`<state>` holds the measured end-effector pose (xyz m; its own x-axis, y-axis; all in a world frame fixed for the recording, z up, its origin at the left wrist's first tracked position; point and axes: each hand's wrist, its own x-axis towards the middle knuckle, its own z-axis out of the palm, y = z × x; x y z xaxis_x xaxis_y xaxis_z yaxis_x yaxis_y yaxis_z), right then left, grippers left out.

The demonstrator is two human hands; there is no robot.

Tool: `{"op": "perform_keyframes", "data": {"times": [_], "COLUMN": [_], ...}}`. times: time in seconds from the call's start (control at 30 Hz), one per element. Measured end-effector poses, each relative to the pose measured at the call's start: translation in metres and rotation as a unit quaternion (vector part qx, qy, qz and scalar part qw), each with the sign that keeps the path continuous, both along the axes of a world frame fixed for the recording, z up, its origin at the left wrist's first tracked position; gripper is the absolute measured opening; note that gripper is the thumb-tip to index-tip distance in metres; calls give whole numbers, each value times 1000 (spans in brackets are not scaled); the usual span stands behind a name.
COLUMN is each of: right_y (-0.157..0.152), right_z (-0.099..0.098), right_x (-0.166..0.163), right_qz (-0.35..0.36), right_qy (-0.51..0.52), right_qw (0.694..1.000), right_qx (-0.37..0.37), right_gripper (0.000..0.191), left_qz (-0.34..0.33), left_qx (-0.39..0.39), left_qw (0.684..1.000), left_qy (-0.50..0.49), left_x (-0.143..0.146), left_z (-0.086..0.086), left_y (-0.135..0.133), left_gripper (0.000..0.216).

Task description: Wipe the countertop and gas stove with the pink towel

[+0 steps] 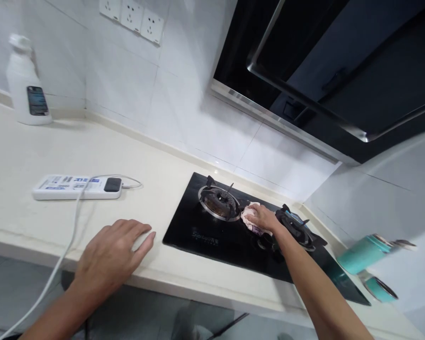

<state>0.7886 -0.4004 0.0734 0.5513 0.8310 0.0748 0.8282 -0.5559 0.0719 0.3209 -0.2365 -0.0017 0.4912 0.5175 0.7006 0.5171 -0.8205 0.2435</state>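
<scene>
My right hand (264,218) presses a crumpled white cloth (249,218) onto the black glass gas hob (212,241), between the left burner (219,202) and the right burner (297,227). Its fingers are closed over the cloth. My left hand (109,255) lies flat on the cream countertop (92,151) near its front edge, fingers stretched out, holding nothing.
A white power strip (76,187) with a plugged-in cable lies on the counter at left. A white spray bottle (26,85) stands at the back left corner. A teal flask (366,252) and its cap (378,289) sit right of the hob. A black range hood (340,71) hangs above.
</scene>
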Motion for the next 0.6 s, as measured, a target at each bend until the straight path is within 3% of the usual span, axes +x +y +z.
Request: {"op": "perform_keyframes", "data": {"times": [0.17, 0.37, 0.6], "right_y": [5, -2, -17], "right_z": [0, -1, -20], "right_x": [-35, -88, -174], "right_qz": [-3, 21, 50], "right_qy": [13, 19, -17], "right_qw": [999, 998, 991], "right_qx": [33, 56, 120], "right_gripper": [52, 37, 38], "left_qz": [4, -5, -9], "left_qx": [-3, -19, -34], "left_qw": [1000, 1000, 999], "left_qy": [4, 20, 23], "left_x": [-1, -2, -1], "left_z": [3, 4, 4], "left_y": [-4, -5, -6], "left_gripper": [34, 36, 37]}}
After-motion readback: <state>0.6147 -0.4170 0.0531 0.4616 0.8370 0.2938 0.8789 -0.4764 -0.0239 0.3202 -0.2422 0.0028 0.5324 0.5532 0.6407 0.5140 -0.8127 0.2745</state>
